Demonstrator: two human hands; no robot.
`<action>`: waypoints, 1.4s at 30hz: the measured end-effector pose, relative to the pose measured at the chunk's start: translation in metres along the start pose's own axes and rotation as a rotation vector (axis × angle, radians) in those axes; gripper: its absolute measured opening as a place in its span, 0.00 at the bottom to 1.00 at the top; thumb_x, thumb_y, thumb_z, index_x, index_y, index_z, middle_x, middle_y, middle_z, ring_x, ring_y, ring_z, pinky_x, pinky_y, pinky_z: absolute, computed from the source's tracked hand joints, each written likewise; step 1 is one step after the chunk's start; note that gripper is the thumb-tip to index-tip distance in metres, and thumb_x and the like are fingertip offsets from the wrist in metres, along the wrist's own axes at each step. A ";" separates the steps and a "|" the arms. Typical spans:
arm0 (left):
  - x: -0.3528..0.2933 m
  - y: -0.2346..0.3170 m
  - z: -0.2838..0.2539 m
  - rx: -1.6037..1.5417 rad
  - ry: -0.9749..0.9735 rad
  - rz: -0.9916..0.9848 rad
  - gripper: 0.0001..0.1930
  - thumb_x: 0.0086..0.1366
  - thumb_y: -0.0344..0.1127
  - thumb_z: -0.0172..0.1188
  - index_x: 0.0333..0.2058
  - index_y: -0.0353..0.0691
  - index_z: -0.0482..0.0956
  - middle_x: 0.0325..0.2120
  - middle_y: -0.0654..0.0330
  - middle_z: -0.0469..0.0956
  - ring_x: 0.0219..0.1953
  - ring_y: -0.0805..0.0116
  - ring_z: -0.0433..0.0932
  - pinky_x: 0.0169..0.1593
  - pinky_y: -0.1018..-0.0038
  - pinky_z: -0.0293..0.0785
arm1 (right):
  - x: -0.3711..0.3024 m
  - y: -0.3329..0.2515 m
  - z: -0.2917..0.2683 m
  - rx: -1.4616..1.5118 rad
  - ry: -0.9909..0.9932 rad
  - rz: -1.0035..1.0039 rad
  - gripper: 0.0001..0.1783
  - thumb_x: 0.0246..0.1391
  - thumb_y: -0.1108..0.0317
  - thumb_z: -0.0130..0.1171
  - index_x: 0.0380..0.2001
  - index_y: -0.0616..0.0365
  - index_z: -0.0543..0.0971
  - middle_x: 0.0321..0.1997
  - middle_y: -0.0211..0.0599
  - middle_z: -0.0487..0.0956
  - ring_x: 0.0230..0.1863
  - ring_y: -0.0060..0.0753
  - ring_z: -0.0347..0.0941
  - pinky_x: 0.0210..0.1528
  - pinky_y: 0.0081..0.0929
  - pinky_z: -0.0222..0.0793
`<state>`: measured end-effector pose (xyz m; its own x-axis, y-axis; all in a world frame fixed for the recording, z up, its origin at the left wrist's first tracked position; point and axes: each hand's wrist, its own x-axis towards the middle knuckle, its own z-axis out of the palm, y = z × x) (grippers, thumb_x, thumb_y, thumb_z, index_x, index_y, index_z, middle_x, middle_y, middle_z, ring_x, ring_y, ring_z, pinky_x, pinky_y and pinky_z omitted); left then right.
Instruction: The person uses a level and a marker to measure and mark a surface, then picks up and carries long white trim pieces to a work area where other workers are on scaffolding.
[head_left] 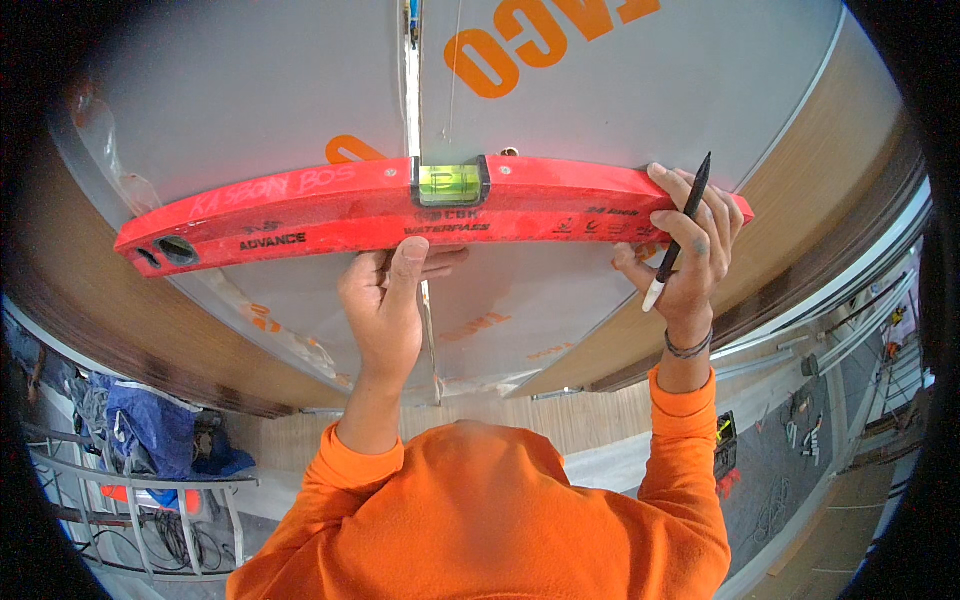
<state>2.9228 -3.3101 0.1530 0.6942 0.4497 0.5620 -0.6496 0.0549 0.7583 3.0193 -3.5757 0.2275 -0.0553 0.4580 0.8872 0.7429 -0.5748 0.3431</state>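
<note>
A long red spirit level (340, 220) lies across two grey film-covered panels (250, 100), its yellow-green vial (450, 184) over the seam between them. Beneath its middle, my left hand (385, 310) is closed on the lower edge, thumb in front and the other fingers partly hidden behind. My right hand (700, 245) grips the level near its right end. Slanting across that hand's fingers is a slim black pen (669, 255), dark point up and white end down. The bubble's exact position is too small to tell.
Wood-coloured frame boards (850, 130) flank the panels. At lower left are a metal ladder-like frame (140, 470), a blue sheet (150, 425) and dark cables (180, 540). Tools (810, 435) and a black box (725, 445) lie on the floor at right.
</note>
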 end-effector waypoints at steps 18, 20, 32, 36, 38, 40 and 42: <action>0.001 0.002 0.001 -0.070 0.027 -0.072 0.18 0.72 0.41 0.58 0.43 0.25 0.76 0.36 0.50 0.82 0.34 0.57 0.86 0.39 0.67 0.85 | 0.000 0.003 0.006 -0.017 0.040 -0.051 0.21 0.42 0.60 0.72 0.39 0.46 0.73 0.54 0.33 0.83 0.52 0.43 0.78 0.57 0.40 0.63; 0.002 0.001 0.001 -0.060 0.030 -0.072 0.19 0.72 0.42 0.59 0.43 0.25 0.77 0.36 0.50 0.82 0.34 0.57 0.86 0.38 0.69 0.85 | 0.000 0.005 0.008 -0.019 0.066 -0.068 0.21 0.42 0.60 0.72 0.38 0.46 0.73 0.54 0.33 0.83 0.52 0.42 0.78 0.56 0.39 0.63; 0.003 -0.003 0.004 0.002 0.028 0.036 0.22 0.72 0.47 0.58 0.42 0.27 0.76 0.34 0.51 0.83 0.31 0.56 0.87 0.31 0.73 0.83 | -0.004 -0.002 0.005 -0.104 0.122 -0.127 0.25 0.36 0.66 0.74 0.40 0.49 0.76 0.54 0.28 0.83 0.52 0.40 0.77 0.60 0.37 0.63; 0.003 0.000 0.007 0.012 0.042 0.028 0.23 0.72 0.48 0.58 0.42 0.27 0.76 0.35 0.48 0.84 0.31 0.57 0.87 0.32 0.73 0.83 | -0.003 -0.003 0.005 -0.089 0.122 -0.121 0.25 0.35 0.66 0.74 0.40 0.48 0.76 0.54 0.25 0.83 0.53 0.39 0.77 0.59 0.38 0.64; 0.005 0.000 0.008 0.013 0.052 0.025 0.23 0.72 0.48 0.58 0.42 0.26 0.76 0.35 0.47 0.84 0.31 0.57 0.87 0.32 0.73 0.83 | -0.002 -0.001 0.005 -0.098 0.118 -0.124 0.25 0.35 0.66 0.73 0.40 0.48 0.75 0.54 0.26 0.83 0.53 0.39 0.77 0.59 0.37 0.64; 0.003 -0.002 0.007 0.014 0.051 0.025 0.23 0.72 0.48 0.58 0.41 0.26 0.76 0.35 0.47 0.84 0.31 0.57 0.87 0.33 0.73 0.83 | -0.003 0.001 0.004 -0.090 0.110 -0.123 0.23 0.37 0.63 0.73 0.39 0.48 0.75 0.53 0.26 0.83 0.53 0.39 0.77 0.57 0.37 0.64; 0.000 -0.005 0.008 0.015 0.064 0.018 0.23 0.72 0.48 0.58 0.41 0.26 0.76 0.35 0.48 0.84 0.31 0.57 0.87 0.33 0.73 0.83 | -0.004 0.003 0.004 -0.074 0.120 -0.116 0.20 0.40 0.58 0.71 0.37 0.48 0.76 0.53 0.27 0.83 0.51 0.40 0.77 0.55 0.37 0.64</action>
<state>2.9282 -3.3170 0.1521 0.6612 0.5064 0.5535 -0.6565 0.0335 0.7536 3.0243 -3.5763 0.2238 -0.2199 0.4426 0.8693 0.6764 -0.5730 0.4629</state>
